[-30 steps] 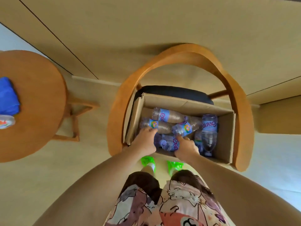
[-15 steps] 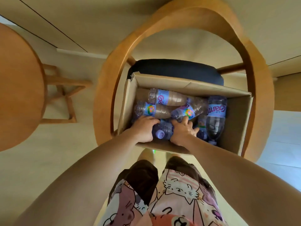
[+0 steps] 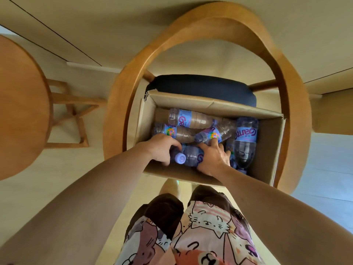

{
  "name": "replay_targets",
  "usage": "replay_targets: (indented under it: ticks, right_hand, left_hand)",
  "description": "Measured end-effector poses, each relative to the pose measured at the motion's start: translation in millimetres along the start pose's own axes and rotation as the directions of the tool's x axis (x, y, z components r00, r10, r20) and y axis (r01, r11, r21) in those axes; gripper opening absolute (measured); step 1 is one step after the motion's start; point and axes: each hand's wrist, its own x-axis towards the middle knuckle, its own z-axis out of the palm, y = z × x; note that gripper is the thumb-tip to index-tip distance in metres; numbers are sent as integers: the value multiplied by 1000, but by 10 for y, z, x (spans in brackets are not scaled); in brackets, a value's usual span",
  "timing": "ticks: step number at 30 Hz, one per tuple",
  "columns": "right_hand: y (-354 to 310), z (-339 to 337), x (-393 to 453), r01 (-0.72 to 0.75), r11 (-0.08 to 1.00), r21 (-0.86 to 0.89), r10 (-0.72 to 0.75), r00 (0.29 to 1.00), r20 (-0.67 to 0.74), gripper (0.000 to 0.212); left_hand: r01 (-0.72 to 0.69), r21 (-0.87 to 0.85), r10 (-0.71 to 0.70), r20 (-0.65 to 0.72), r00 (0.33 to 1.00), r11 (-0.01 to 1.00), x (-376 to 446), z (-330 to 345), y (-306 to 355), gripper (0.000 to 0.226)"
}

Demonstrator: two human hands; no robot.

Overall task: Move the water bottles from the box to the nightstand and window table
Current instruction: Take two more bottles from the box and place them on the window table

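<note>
Both hands were down inside the cardboard box [image 3: 265, 150] when I checked the feed. On my screen the left hand [image 3: 162, 148] had its fingers curled over the neck end of a lying water bottle [image 3: 189, 158], just beside its purple cap [image 3: 180, 158]. The right hand [image 3: 213, 156] lay on the same bottle's other end with fingers spread forward; whether it truly gripped the bottle or only pressed on it, I could not tell.

Around that bottle I counted at least 4 more. 2 bottles lay sideways toward the far wall, one [image 3: 191, 118] behind the other [image 3: 172, 131], a 3rd [image 3: 214, 133] lay tilted across the middle, touching the right fingertips, and a 4th [image 3: 245, 142] stood cap-down against the right side. They crowded close against the held bottle.

The box sat on the dark seat cushion [image 3: 202, 87] of a wooden chair [image 3: 294, 111], whose curved armrest ringed the box on 3 sides. A round wooden table [image 3: 23, 104] stood to the left, apart from the chair. Cat-print shorts [image 3: 206, 226] filled the bottom of the view.
</note>
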Motion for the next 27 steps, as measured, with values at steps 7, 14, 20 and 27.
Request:
replay_targets:
  ticks: [7,14,20,27]
  right_hand:
    - [120,-175,-167,5,998,63,-2,999,-39,77]
    - [46,-152,-176,84,996,19,-84,996,15,72]
    - [-92,54,-68,-4,999,-37,7,995,103,84]
    - [-241,98,61,-64,996,-54,68,995,76,72]
  left_hand:
    - [33,-243,-67,-133,989,970,-192,-174,239,72]
    - [95,-571,-172,-82,982,815,-206,-271,452,46]
    - [108,-652,-204,-73,976,750,-50,-150,389,58]
    - [63,-826,-219,-75,973,561,-32,-147,280,57]
